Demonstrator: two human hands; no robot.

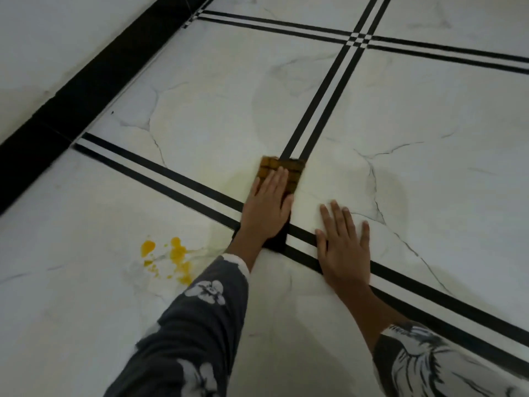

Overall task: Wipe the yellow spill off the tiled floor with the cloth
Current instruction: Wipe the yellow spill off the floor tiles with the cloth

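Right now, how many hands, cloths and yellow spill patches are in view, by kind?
Hands: 2, left hand flat on the cloth, right hand flat on the floor
Cloth: 1
Yellow spill: 1 cluster of splatters
Total: 4

A floor of large white marble-look tiles [429,173], veined in thin grey lines, is divided by paired black strips [320,110] that cross at the upper right. A broad black border band [94,78] (running diagonally at upper left) edges the tiles. Lighting is dim and even.
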